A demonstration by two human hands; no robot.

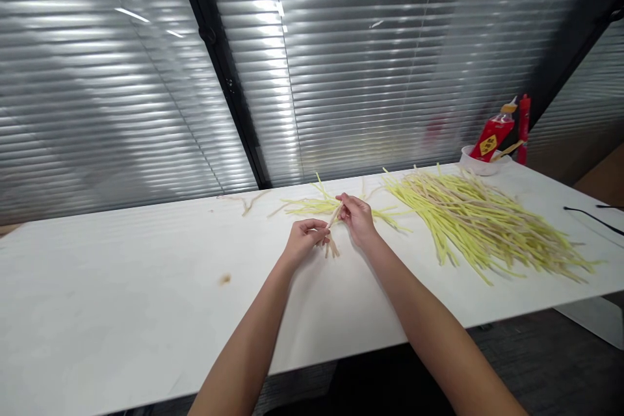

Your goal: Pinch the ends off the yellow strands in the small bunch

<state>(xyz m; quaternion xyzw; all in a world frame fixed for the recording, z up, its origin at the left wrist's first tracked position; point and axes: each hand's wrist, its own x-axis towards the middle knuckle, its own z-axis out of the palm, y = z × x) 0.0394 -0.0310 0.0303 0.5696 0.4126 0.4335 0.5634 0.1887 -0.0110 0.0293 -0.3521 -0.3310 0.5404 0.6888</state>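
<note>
My left hand (301, 244) pinches a tan strand (334, 216) between thumb and fingers, low over the white table. Just to its right and a little higher, my right hand (358, 218) grips the upper part of the same strand. Several tan ends (332, 250) hang or lie below my left fingers; whether they belong to one piece I cannot tell. Behind both hands lies a small spread of yellow strands (309, 207), partly hidden by my right hand.
A large heap of yellow and tan strands (478, 221) covers the table's right side. Behind it, a plastic bowl (480, 166) holds a red bottle (490, 136), with a red tube (523, 130) beside it. A loose tan strand (247, 203) lies left. Blinds (370, 65) stand behind the table (121, 299).
</note>
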